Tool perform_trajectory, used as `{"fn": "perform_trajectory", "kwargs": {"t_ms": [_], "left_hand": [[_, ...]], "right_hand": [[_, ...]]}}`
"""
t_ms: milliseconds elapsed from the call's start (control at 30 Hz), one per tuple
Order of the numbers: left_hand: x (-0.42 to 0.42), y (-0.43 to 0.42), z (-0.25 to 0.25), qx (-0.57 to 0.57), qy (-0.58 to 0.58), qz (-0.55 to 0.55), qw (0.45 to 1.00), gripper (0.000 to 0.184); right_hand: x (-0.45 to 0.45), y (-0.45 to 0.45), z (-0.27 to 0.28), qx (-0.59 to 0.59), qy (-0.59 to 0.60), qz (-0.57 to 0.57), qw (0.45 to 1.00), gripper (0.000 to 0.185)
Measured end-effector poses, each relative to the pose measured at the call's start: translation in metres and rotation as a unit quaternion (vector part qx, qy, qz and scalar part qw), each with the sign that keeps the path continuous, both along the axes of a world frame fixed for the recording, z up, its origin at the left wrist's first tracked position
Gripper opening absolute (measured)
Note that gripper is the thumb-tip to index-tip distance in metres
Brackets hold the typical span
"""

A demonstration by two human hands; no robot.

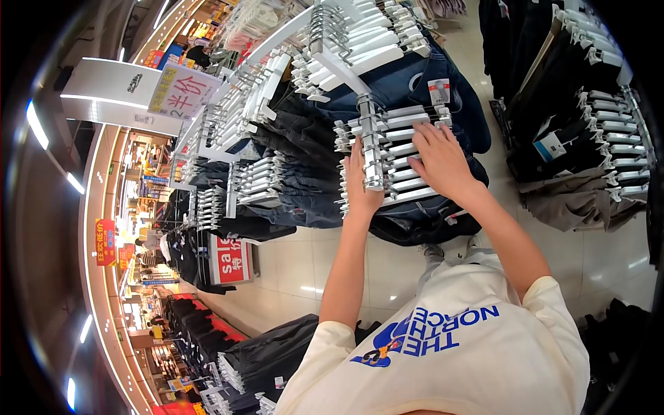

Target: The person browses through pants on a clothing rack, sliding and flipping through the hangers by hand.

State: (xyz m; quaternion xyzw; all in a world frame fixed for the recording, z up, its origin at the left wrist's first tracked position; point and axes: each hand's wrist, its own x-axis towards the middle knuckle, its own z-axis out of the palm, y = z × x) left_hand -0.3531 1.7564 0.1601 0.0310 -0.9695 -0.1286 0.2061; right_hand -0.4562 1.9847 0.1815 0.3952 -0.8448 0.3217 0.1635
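Several white clip hangers (404, 149) hang in a row on a chrome rail (373, 155) in front of me, holding dark jeans (422, 228). My left hand (358, 183) lies along the left side of the row beside the rail, its fingers stretched out. On the right, my right hand (443, 160) rests on the hangers with its fingers apart. Neither hand is wrapped round a hanger. A small tag (438, 91) shows on blue jeans (453, 72) just beyond my right hand.
More racks of trousers stand to the left, with a white price sign (183, 92) above and a red sale sign (230, 259) lower down. Another rack of dark trousers (532, 76) stands at the right. Pale floor tiles (304, 259) run between them.
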Motion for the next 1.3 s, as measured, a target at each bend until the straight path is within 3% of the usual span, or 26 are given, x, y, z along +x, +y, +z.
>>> {"fn": "perform_trajectory", "kwargs": {"t_ms": [100,167,200,300,467,567,633,700,800,900,933,1033,1300], "left_hand": [[0.002,0.007,0.005,-0.018,0.017,0.017,1.0,0.075],[0.002,0.016,0.02,0.044,0.058,-0.014,0.997,0.07],[0.001,0.023,0.028,0.005,0.119,-0.019,0.993,0.051],[0.005,0.022,0.023,0.035,0.096,0.016,0.995,0.054],[0.006,0.023,0.033,-0.042,0.086,0.009,0.995,0.04],[0.001,0.022,0.042,-0.051,0.055,0.018,0.997,0.04],[-0.011,0.014,0.044,-0.045,0.103,-0.019,0.993,0.037],[-0.018,0.006,0.038,-0.007,0.068,0.027,0.997,0.029],[-0.031,0.002,0.022,0.041,0.068,0.069,0.994,0.037],[-0.038,-0.008,0.012,-0.007,0.084,0.044,0.995,0.029],[-0.036,-0.004,0.015,0.031,0.085,0.046,0.995,0.022],[-0.037,-0.005,0.016,0.058,0.077,0.06,0.994,0.026],[-0.023,0.006,0.028,0.016,0.074,0.047,0.996,0.031]], "right_hand": [[-0.001,0.0,-0.001,0.004,-0.012,0.001,1.0,0.05],[0.001,0.001,-0.001,0.005,-0.017,0.0,1.0,0.047],[0.001,0.002,-0.001,0.003,-0.017,0.003,1.0,0.047],[0.006,0.004,0.002,-0.005,-0.023,0.002,1.0,0.049],[0.015,0.006,0.006,-0.012,-0.023,-0.005,1.0,0.054],[0.013,0.007,0.006,-0.009,-0.017,0.005,1.0,0.055],[0.006,0.006,0.006,0.001,-0.022,0.012,1.0,0.055],[-0.002,0.003,0.007,0.013,-0.026,0.02,0.999,0.055],[-0.014,-0.008,0.005,0.009,-0.013,-0.019,1.0,0.055],[-0.023,-0.014,0.001,0.028,-0.016,-0.033,0.999,0.054],[-0.024,-0.016,0.001,0.035,-0.014,-0.034,0.999,0.054],[-0.024,-0.017,0.002,0.037,-0.01,-0.036,0.999,0.053],[-0.012,-0.016,0.004,0.013,-0.007,-0.035,0.999,0.047]]}}
